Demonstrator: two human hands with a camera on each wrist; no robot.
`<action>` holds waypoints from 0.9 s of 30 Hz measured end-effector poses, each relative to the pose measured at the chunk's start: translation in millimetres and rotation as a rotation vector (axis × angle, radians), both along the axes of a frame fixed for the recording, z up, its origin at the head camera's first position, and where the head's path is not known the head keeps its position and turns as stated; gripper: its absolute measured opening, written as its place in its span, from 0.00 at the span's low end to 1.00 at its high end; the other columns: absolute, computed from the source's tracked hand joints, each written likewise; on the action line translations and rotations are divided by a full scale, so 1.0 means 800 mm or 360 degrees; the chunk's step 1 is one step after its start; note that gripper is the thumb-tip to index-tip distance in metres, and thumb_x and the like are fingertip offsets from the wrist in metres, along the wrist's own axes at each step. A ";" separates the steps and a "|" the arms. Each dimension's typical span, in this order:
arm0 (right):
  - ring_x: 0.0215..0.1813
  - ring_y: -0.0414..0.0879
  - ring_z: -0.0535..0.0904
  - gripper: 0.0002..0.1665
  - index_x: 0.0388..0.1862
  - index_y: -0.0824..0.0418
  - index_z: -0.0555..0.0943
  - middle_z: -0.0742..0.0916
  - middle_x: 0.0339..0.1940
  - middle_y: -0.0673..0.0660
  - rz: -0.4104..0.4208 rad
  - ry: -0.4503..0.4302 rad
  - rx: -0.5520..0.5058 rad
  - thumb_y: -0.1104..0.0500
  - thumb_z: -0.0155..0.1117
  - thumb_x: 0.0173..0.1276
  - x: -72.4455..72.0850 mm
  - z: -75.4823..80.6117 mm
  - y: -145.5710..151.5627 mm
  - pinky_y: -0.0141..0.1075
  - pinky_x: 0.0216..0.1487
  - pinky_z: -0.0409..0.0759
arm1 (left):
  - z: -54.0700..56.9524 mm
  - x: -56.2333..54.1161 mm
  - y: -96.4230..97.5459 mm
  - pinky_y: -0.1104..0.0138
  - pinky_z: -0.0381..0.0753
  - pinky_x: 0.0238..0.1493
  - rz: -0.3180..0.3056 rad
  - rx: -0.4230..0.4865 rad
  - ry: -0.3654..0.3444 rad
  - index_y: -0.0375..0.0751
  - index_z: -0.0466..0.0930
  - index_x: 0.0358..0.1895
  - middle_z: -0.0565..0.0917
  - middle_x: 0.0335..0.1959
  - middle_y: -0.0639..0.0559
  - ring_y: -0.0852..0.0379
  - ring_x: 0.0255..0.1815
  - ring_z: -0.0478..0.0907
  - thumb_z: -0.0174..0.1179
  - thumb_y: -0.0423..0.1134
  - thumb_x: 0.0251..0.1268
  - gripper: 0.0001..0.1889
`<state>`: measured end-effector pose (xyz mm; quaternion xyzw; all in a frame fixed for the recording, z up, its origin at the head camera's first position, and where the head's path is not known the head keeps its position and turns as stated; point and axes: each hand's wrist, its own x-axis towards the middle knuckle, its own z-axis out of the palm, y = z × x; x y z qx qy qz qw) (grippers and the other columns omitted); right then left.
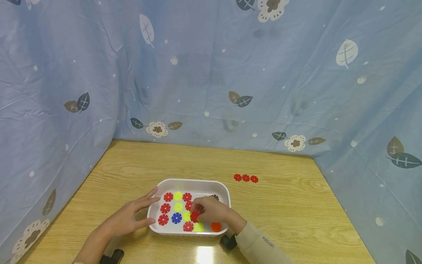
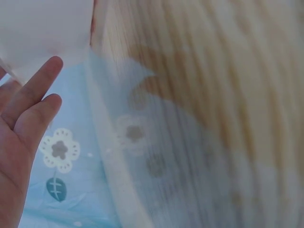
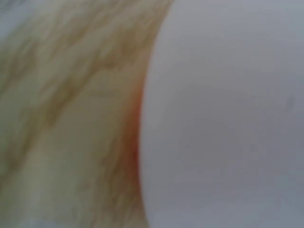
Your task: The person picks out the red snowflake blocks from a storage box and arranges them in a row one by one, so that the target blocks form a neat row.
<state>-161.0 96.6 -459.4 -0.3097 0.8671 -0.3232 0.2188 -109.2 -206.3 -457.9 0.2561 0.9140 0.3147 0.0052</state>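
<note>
A white plastic tray [image 1: 151,205] holds several flat, notched snowflake discs in red, yellow, blue, orange and dark brown. Inside it my right hand [image 1: 212,209] pinches a red snowflake disc [image 1: 195,216] between thumb and fingers, just over the other discs. My left hand [image 1: 126,219] rests on the tray's left rim with fingers spread and fairly straight. In the left wrist view, fingers of the left hand [image 2: 28,111] lie near the white tray wall [image 2: 47,33]. The tray's outer wall [image 3: 218,118] fills much of the blurred right wrist view, hiding the right hand.
Three red snowflake discs [image 1: 245,178] lie in a row on the wooden table [image 1: 283,212], beyond the tray to the right. A blue patterned curtain [image 1: 204,73] closes off the back and both sides. Black wrist straps [image 1: 228,242] show near the table's front.
</note>
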 end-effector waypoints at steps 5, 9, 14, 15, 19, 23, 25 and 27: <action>0.33 0.32 0.75 0.13 0.36 0.57 0.81 0.83 0.31 0.46 -0.0033 -0.0059 -0.0142 0.70 0.69 0.53 -0.001 0.005 0.003 0.24 0.39 0.77 | -0.001 0.000 0.001 0.49 0.75 0.58 0.0010 0.0001 0.0005 0.44 0.72 0.64 0.61 0.73 0.46 0.40 0.67 0.66 0.63 0.52 0.59 0.31; 0.35 0.34 0.76 0.13 0.37 0.57 0.82 0.84 0.33 0.48 -0.0079 -0.0094 -0.0261 0.70 0.69 0.54 -0.003 0.005 0.006 0.25 0.40 0.78 | 0.000 0.000 0.001 0.50 0.75 0.58 -0.0007 0.0004 0.0029 0.44 0.73 0.64 0.62 0.73 0.45 0.40 0.67 0.67 0.64 0.51 0.58 0.30; 0.38 0.35 0.78 0.13 0.39 0.57 0.82 0.85 0.36 0.49 -0.0094 -0.0106 -0.0393 0.70 0.67 0.56 -0.004 0.007 0.011 0.27 0.43 0.79 | -0.001 0.000 0.001 0.50 0.76 0.58 -0.0013 0.0001 0.0046 0.44 0.73 0.64 0.62 0.73 0.45 0.40 0.66 0.67 0.64 0.51 0.59 0.30; 0.39 0.36 0.78 0.13 0.40 0.57 0.82 0.85 0.37 0.50 -0.0098 -0.0113 -0.0421 0.70 0.67 0.57 -0.005 0.008 0.012 0.27 0.44 0.79 | -0.001 0.000 0.001 0.50 0.76 0.58 -0.0011 0.0003 0.0046 0.44 0.73 0.64 0.62 0.73 0.45 0.40 0.66 0.67 0.64 0.51 0.59 0.30; 0.41 0.39 0.79 0.13 0.42 0.60 0.82 0.85 0.40 0.53 -0.0134 -0.0151 -0.0534 0.70 0.66 0.58 -0.004 0.013 0.020 0.28 0.46 0.78 | -0.002 0.000 0.002 0.49 0.75 0.58 -0.0004 -0.0001 0.0043 0.45 0.73 0.64 0.62 0.73 0.45 0.40 0.67 0.67 0.63 0.51 0.59 0.30; 0.43 0.43 0.79 0.12 0.44 0.62 0.81 0.85 0.43 0.57 -0.0191 -0.0174 -0.0650 0.70 0.64 0.60 -0.005 0.020 0.031 0.29 0.46 0.79 | -0.002 0.001 0.002 0.47 0.74 0.58 0.0003 0.0003 0.0023 0.44 0.72 0.64 0.61 0.73 0.46 0.40 0.67 0.66 0.63 0.51 0.59 0.30; 0.42 0.44 0.79 0.12 0.45 0.62 0.81 0.85 0.44 0.58 -0.0247 -0.0187 -0.0683 0.69 0.64 0.61 -0.005 0.024 0.038 0.29 0.45 0.79 | -0.003 0.002 0.002 0.47 0.74 0.58 0.0009 0.0003 0.0005 0.45 0.72 0.64 0.61 0.73 0.46 0.40 0.68 0.65 0.63 0.51 0.59 0.30; 0.42 0.45 0.78 0.13 0.46 0.63 0.81 0.84 0.45 0.60 -0.0310 -0.0223 -0.0719 0.68 0.63 0.62 -0.006 0.028 0.046 0.32 0.45 0.81 | -0.003 0.002 0.002 0.47 0.74 0.58 0.0011 -0.0001 -0.0008 0.45 0.72 0.65 0.61 0.74 0.46 0.40 0.68 0.65 0.63 0.52 0.59 0.31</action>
